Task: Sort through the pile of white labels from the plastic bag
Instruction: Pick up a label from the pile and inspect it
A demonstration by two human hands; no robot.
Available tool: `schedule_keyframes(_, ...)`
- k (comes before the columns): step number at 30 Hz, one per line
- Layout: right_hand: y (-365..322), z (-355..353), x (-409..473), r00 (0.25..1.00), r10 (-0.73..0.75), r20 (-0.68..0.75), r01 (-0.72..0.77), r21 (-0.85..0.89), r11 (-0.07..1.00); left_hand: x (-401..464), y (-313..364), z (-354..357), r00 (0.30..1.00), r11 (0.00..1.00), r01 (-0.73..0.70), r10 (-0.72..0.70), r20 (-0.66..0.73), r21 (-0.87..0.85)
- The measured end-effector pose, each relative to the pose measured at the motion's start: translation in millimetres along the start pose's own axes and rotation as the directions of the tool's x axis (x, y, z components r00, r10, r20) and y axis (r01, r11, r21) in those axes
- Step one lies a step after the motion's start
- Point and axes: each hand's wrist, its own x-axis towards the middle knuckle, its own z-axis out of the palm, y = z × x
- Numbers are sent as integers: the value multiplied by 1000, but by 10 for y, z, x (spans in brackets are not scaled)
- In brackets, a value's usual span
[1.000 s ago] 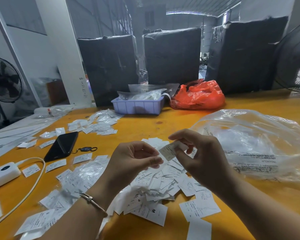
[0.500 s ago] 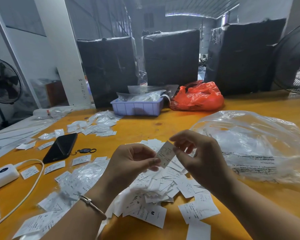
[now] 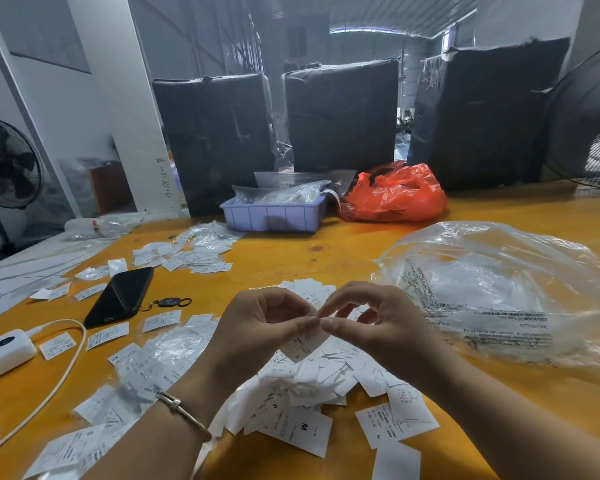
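Left hand (image 3: 257,327) and right hand (image 3: 378,323) pinch one thin white label (image 3: 303,344) together, apparently papery, just above the loose pile of labels (image 3: 312,382) on the glossy orange table (image 3: 326,251). The crinkled clear plastic bag (image 3: 499,289) lies right of them.

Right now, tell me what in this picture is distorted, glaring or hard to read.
Head view: wide-angle lens bends the pillar and table edge; bright roof opening blows out; clear plastic bag glints, its print legible; the label pinched between left hand and right hand is too small to read.
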Motion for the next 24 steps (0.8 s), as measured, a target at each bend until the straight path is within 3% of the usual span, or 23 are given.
schedule_keyframes(7,-7,4,12,1000,-3,-5,3,21,1000,17,-17,-13,1000,1000,5,-5,-3,10)
schedule_keyframes(11,3,-11,-9,1000,-2,3,2,29,1000,17,0,-9,998,1000,19,-18,67,-8)
schedule_keyframes(17,20,35,7,1000,11,-20,-10,39,999,20,-6,-66,998,996,17,-23,65,84)
schedule_keyframes(18,38,20,6,998,9,-58,-9,-4,1000,33,-8,-102,999,992,28,-33,41,127)
schedule_keyframes(20,84,-41,15,985,-37,-168,-6,-251,968,63,-37,-200,997,968,73,-67,-35,240)
schedule_keyframes(22,91,-137,29,961,-76,-265,-76,-518,852,91,-70,-310,985,918,159,-120,-127,364)
schedule_keyframes(24,84,-257,54,944,-21,-330,-209,-643,737,111,-118,-403,965,837,251,-174,-198,486)
